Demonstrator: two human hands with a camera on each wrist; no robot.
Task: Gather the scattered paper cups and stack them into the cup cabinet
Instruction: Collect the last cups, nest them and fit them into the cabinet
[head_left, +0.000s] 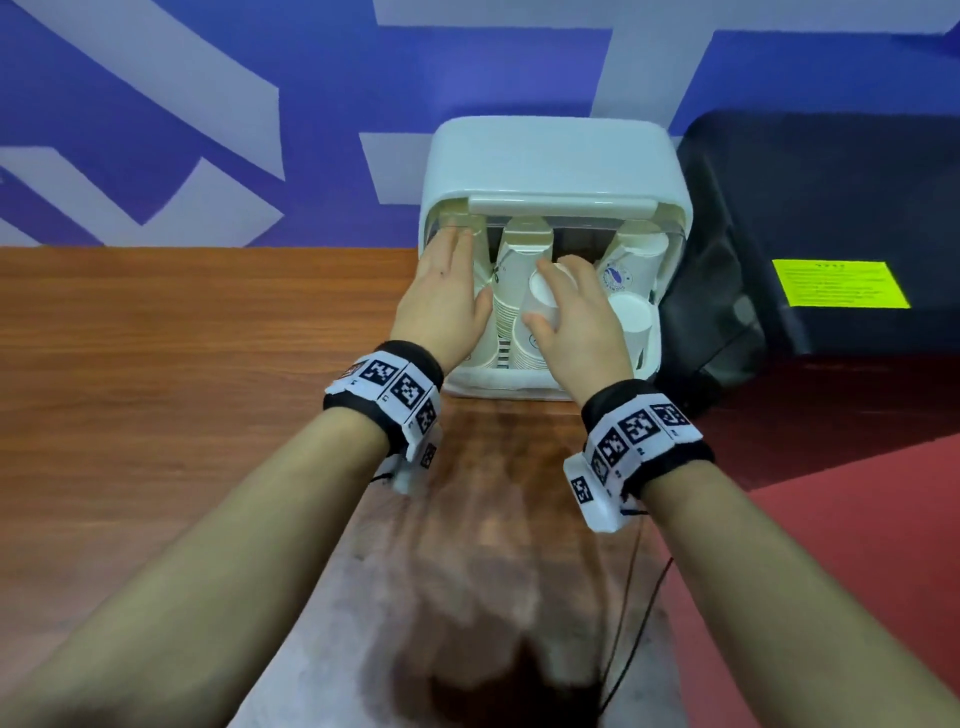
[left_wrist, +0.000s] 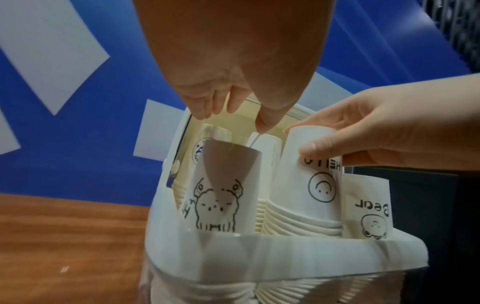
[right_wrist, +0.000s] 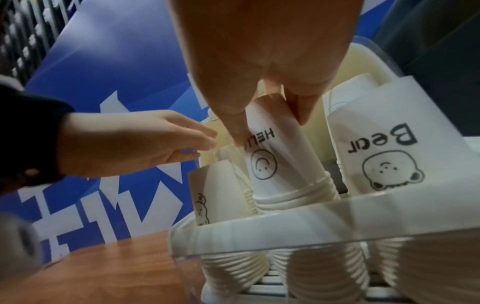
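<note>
My right hand grips the smiley cup by its upturned base, thumb and fingers curled round it, seating it upside down on the middle stack inside the white cup cabinet. My left hand is open, fingers straight, just left of the right hand at the cabinet's left front edge; whether it presses the raised lid or only hovers, I can't tell. Risks, as I judge them: the held cup looks tilted, so pushing down could crush its rim or jam it askew; the stack may lean into the bear-drawing cup just left of it; the lid could drop on my fingers if the left hand lets go. Readable print, inverted: "HELLO" above a smiley on the held cup; "Bear" with a bear face on the cup to its right; a round blue logo further left, illegible.
</note>
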